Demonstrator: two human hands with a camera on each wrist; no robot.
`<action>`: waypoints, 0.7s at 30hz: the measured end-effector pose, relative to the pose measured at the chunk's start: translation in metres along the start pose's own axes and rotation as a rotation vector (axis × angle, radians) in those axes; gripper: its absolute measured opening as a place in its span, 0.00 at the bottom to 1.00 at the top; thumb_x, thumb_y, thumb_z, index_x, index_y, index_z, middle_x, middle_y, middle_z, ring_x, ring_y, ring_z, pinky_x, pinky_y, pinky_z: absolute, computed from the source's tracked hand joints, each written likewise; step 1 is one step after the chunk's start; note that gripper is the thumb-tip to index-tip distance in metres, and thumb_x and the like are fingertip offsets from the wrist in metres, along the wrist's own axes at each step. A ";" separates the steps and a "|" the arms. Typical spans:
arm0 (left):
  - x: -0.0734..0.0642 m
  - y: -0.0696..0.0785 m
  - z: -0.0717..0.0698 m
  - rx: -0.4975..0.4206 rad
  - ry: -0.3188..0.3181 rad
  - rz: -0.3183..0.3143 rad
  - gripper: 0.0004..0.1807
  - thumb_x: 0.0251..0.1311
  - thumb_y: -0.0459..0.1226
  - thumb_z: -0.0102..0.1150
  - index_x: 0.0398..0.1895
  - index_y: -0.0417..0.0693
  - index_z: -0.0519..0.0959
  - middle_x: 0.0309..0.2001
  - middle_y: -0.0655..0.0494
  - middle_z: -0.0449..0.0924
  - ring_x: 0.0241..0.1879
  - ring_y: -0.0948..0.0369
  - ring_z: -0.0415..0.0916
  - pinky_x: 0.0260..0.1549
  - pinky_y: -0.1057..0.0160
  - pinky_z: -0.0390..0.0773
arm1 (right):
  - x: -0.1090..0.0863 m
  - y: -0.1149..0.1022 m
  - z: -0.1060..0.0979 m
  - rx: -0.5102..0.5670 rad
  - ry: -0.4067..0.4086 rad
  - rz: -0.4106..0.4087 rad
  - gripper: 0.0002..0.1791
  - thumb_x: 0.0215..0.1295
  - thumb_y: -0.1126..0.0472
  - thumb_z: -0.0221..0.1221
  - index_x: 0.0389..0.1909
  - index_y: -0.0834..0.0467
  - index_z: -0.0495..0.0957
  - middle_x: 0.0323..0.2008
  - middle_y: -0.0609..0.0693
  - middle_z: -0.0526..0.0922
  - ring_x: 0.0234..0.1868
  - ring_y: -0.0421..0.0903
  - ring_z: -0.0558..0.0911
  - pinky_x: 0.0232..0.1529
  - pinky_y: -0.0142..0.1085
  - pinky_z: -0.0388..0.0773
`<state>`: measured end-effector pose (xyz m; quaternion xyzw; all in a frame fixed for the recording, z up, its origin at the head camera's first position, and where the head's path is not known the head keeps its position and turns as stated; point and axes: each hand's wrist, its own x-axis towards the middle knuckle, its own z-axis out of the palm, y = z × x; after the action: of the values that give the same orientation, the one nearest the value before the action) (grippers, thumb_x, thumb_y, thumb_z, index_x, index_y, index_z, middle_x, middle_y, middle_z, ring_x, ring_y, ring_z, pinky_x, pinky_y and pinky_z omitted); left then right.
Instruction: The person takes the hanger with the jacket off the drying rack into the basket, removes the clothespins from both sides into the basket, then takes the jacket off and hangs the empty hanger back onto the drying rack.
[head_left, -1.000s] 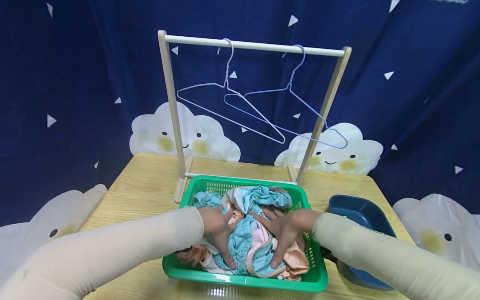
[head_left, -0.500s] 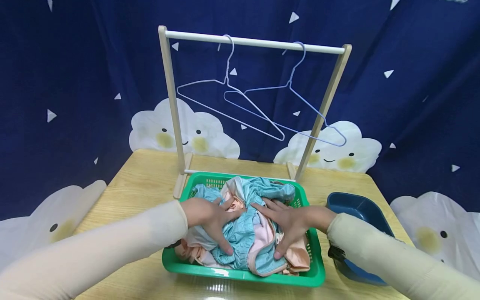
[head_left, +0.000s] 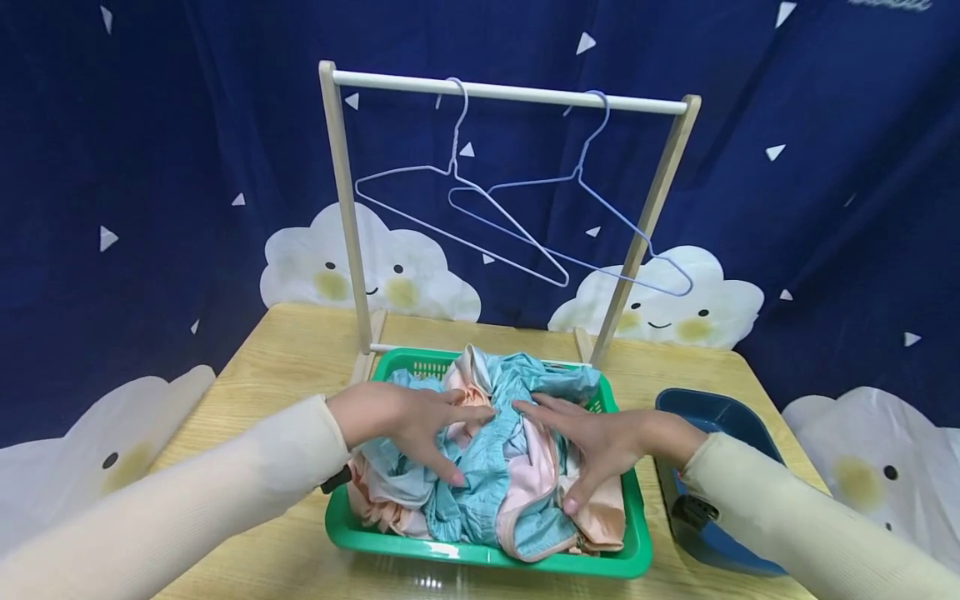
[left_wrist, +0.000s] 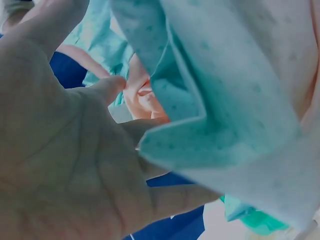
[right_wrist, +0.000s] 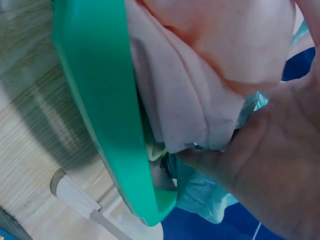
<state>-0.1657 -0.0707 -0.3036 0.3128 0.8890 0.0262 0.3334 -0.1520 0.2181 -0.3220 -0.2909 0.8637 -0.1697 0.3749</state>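
Note:
A green plastic basket (head_left: pixel 487 557) on the table is heaped with crumpled turquoise and peach-pink clothes (head_left: pixel 483 467). Over the left part of the heap, my left hand (head_left: pixel 420 423) has its fingers spread, fingertips close to the cloth. My right hand (head_left: pixel 606 448) spreads its fingers along the right side of the pile. In the left wrist view, turquoise dotted cloth (left_wrist: pixel 235 110) overlaps the left fingertips. The right wrist view has pale pink cloth (right_wrist: pixel 175 90) between the right hand (right_wrist: pixel 270 165) and the basket's green wall (right_wrist: pixel 107 95).
Behind the basket stands a wooden rack with a white rail (head_left: pixel 517 90). From it hang a white hanger (head_left: pixel 454 171) and a blue hanger (head_left: pixel 579 173). A dark blue bin (head_left: pixel 712 412) stands right of the basket, partly behind the right forearm. Wooden table (head_left: pixel 262 392) shows at left.
Both hands have lifted from deeper in the clothes and spread apart, the left moving left and the right moving right. The turquoise cloth at the back of the heap stands a little higher.

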 end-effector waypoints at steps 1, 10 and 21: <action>-0.001 -0.001 0.000 -0.008 0.008 0.010 0.50 0.56 0.69 0.61 0.77 0.89 0.44 0.83 0.56 0.41 0.81 0.48 0.47 0.74 0.39 0.57 | -0.001 0.000 0.000 0.006 0.002 -0.008 0.71 0.47 0.24 0.67 0.82 0.38 0.32 0.82 0.57 0.30 0.82 0.64 0.35 0.72 0.73 0.48; -0.008 -0.014 -0.003 -0.107 0.100 0.126 0.48 0.62 0.63 0.61 0.81 0.71 0.49 0.82 0.53 0.47 0.80 0.50 0.49 0.75 0.43 0.57 | -0.014 0.000 -0.004 0.081 0.096 -0.032 0.56 0.61 0.31 0.62 0.82 0.41 0.41 0.82 0.56 0.39 0.82 0.63 0.42 0.72 0.70 0.52; -0.019 -0.040 0.004 -0.224 0.269 0.245 0.43 0.69 0.56 0.57 0.81 0.53 0.53 0.81 0.51 0.53 0.80 0.49 0.51 0.76 0.43 0.57 | -0.022 0.003 -0.003 0.089 0.261 -0.083 0.43 0.72 0.41 0.57 0.80 0.50 0.51 0.80 0.56 0.52 0.80 0.63 0.53 0.71 0.66 0.60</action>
<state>-0.1739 -0.1143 -0.3057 0.3732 0.8723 0.2067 0.2388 -0.1428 0.2341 -0.3096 -0.2849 0.8841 -0.2595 0.2644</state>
